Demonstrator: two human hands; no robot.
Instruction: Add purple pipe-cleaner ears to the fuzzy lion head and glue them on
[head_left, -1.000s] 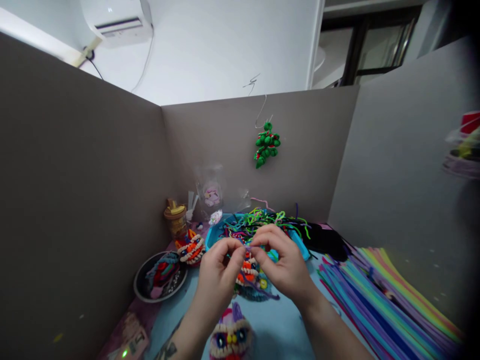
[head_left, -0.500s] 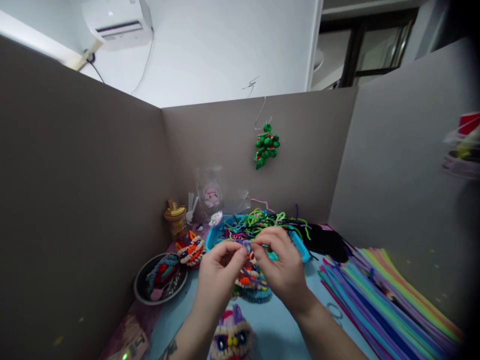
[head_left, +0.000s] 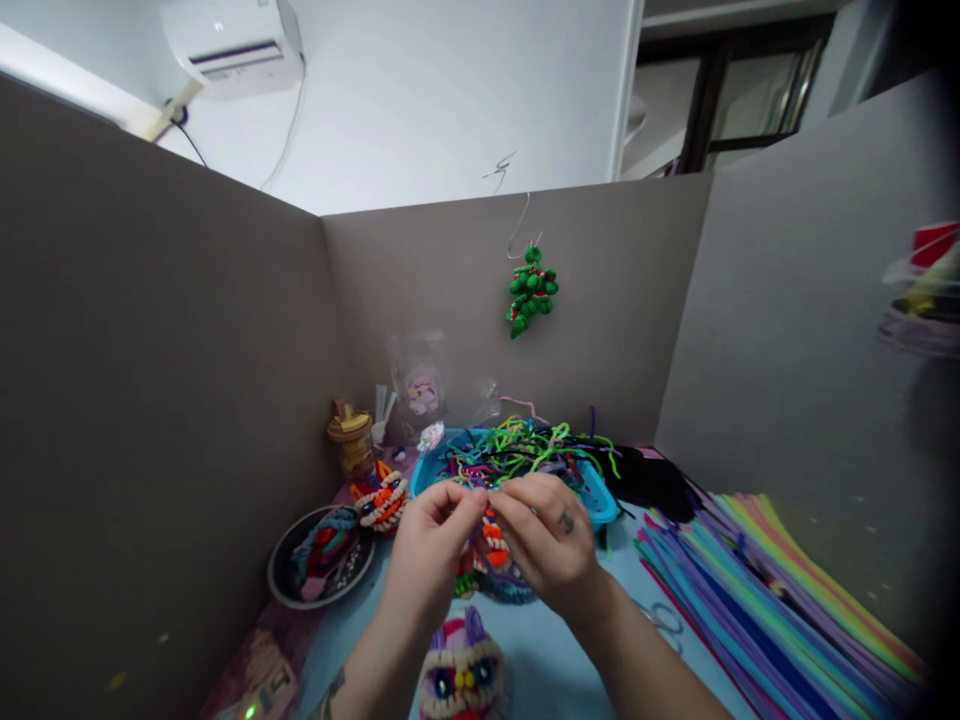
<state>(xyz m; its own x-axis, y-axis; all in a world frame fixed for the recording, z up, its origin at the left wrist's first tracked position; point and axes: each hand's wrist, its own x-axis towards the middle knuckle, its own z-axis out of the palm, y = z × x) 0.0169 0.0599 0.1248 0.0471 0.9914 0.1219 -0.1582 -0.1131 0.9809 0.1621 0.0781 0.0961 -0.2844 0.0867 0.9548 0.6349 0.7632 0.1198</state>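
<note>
My left hand [head_left: 433,535] and my right hand [head_left: 553,540] meet fingertip to fingertip above the middle of the table. Both pinch a purple pipe cleaner [head_left: 478,483], which my fingers mostly cover. Behind and below them sits an orange, cream and blue pipe-cleaner piece [head_left: 495,548], partly hidden by my right hand. Nearer to me, between my forearms, stands a pipe-cleaner animal head [head_left: 463,672] with purple ears, blue eyes and a yellow nose.
A blue tray [head_left: 426,478] piled with pipe-cleaner offcuts lies beyond my hands. Long coloured pipe cleaners [head_left: 780,590] cover the right side, with scissors [head_left: 664,620] beside them. At left are a metal bowl [head_left: 281,590], an orange-cream figure [head_left: 384,505] and a lidded cup [head_left: 352,445].
My right hand has rolled over, so its back shows more, and its fingers have moved closer to my left fingertips. The purple pipe cleaner is more hidden.
</note>
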